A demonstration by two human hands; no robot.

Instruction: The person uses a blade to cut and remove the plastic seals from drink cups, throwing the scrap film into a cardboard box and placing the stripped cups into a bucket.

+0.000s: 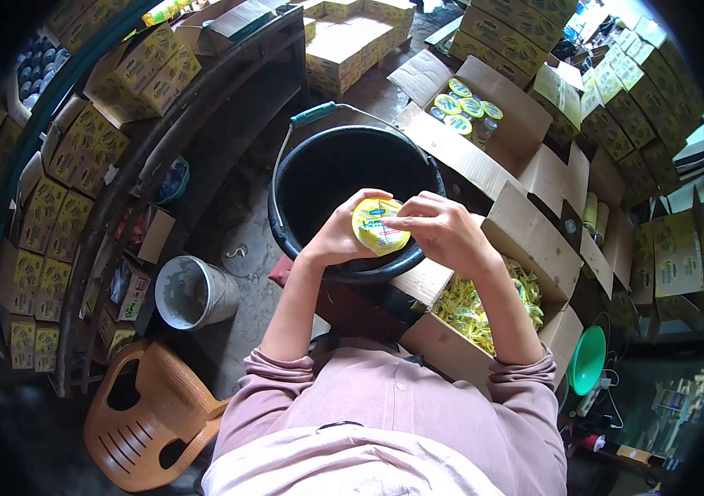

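Observation:
A round jar with a yellow printed label on its lid [381, 234] is held over the near rim of a black bucket [286, 223]. My left hand [337, 234] wraps round the jar's left side, with the thumb underneath and the fingers behind. My right hand [447, 234] comes in from the right, fingers curled and pressed together, their tips touching the label's upper face. Whether anything small sits between those fingertips is hidden. Below my right forearm, a carton [525, 219] holds many small yellow wrapped pieces [463, 314].
An open carton [517, 107] at the upper right holds several clear jars with yellow labelled lids [459, 105]. On the left stand a grey-white bucket [224, 293], a brown plastic chair [158, 413] and a shelf of yellow boxes [42, 215]. A green basin [587, 360] is at right.

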